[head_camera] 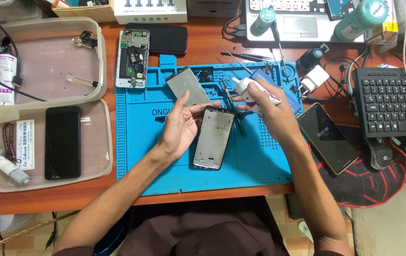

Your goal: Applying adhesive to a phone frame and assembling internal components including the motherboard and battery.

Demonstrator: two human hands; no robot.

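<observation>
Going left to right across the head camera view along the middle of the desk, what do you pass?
Black phone in the clear tray → left hand → phone frame → right hand holding a white glue bottle → phone with lit screen → black keyboard.
</observation>
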